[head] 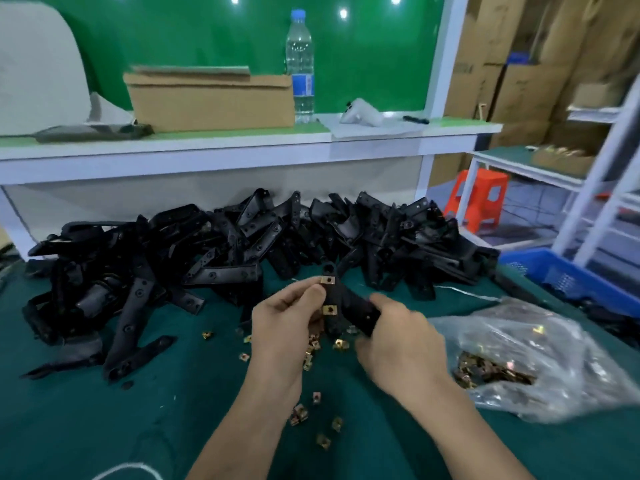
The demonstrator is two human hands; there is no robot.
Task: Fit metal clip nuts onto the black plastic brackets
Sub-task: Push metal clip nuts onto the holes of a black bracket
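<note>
Both hands hold one black plastic bracket (pixel 349 303) above the green table. My left hand (pixel 287 327) grips its left part, thumb beside a brass clip nut (pixel 327 279) sitting on the bracket's upper arm. A second clip nut (pixel 330 309) sits on the bracket lower down. My right hand (pixel 398 344) grips the bracket's right end. Loose clip nuts (pixel 313 407) lie scattered on the cloth under and in front of my hands. A big heap of black brackets (pixel 242 244) fills the table behind.
A clear plastic bag (pixel 519 355) holding several clip nuts lies at the right. A blue crate (pixel 568 278) stands at the right edge. On the shelf behind are a cardboard box (pixel 211 98), a water bottle (pixel 300 64) and a white tool (pixel 362 112).
</note>
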